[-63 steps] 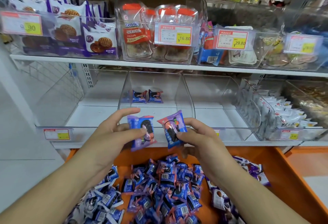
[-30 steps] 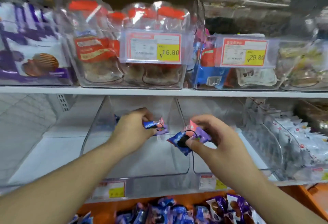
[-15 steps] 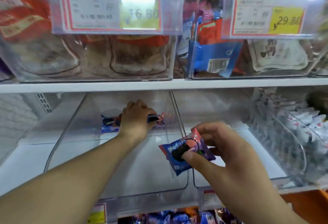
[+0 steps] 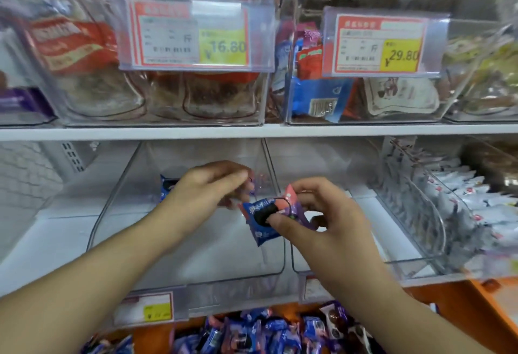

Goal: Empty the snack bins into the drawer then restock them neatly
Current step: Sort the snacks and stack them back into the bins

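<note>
Bin [image 4: 117,222], clear, centre of lower shelf [image 4: 252,130]; both hands reach into its open front. Far end holds packets [image 4: 167,185], mostly hidden behind the left hand; only a blue corner shows left of the knuckles, count cannot be told. A second clear bin [image 4: 350,265] stands just right, sharing the divider line. Drawer [image 4: 459,306], orange, near edge of scene, cut off by the frame bottom; a heap of blue and purple packets [image 4: 269,331] lies in it, blurred.

Upper shelf bins with price tags [image 4: 193,32] are smeared by motion; 16.80 and 29.80 readable, the rest not. White packets [image 4: 482,210] in the far-right bin also blurred.

Left hand [image 4: 208,189]: fingers curled at the far end of the bin, fingertips blurred; whether they pinch a packet cannot be told. Half a second ago it was deeper in, setting its packet beside those at the back; now it sits nearer and to the right, close to the other hand.

Right hand [image 4: 314,216]: grips a blue-pink packet [image 4: 263,220] between thumb and fingers, over the bin's right side, as before, now slightly further in.
</note>
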### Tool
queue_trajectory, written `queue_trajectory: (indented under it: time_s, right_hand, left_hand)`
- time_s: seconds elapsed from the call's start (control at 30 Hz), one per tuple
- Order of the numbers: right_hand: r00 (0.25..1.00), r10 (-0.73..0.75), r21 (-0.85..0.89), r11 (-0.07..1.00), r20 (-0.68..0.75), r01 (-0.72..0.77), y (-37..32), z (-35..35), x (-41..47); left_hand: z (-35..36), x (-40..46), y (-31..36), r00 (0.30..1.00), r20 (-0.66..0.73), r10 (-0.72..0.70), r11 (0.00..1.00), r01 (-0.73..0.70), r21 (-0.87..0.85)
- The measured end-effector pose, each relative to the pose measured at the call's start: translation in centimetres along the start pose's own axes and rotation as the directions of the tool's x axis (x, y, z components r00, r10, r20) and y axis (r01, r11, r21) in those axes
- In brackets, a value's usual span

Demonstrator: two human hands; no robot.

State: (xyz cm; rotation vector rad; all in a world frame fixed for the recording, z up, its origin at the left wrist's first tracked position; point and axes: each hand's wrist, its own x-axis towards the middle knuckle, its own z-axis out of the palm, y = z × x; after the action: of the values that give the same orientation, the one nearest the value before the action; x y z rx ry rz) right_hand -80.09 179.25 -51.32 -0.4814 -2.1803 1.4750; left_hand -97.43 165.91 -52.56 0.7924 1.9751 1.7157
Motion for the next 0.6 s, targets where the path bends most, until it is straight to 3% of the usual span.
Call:
queue_trajectory:
  time_s: [0.07,0.13,0.23,0.43,0.6]
  right_hand:
    - [1.000,-0.022,0.012,1.000,-0.011,0.022,-0.4,0.6,0.0]
    - [0.999,-0.047,0.005,0.999,-0.021,0.047,-0.5,1.2,-0.1]
    - [0.998,-0.060,-0.029,0.998,-0.004,0.059,-0.6,1.7,-0.2]
    - [0.983,-0.086,-0.425,0.893,0.161,0.147,1.1,-0.4,0.5]
    - [0.975,-0.116,-0.471,0.860,0.190,0.194,2.9,-0.9,1.0]
  left_hand:
    - [-0.3,-3.1,1.4,0.989,0.151,0.000,0.998,0.010,-0.068]
    - [-0.5,-4.9,1.9,0.982,0.188,-0.006,0.998,0.016,-0.053]
    - [-1.0,-5.6,1.7,0.995,0.096,0.006,1.000,-0.006,0.008]
    - [-2.9,-2.5,-1.0,0.991,-0.051,0.122,0.950,-0.101,0.294]
    - [-1.7,3.0,-6.1,0.985,-0.066,0.159,0.845,-0.101,0.525]
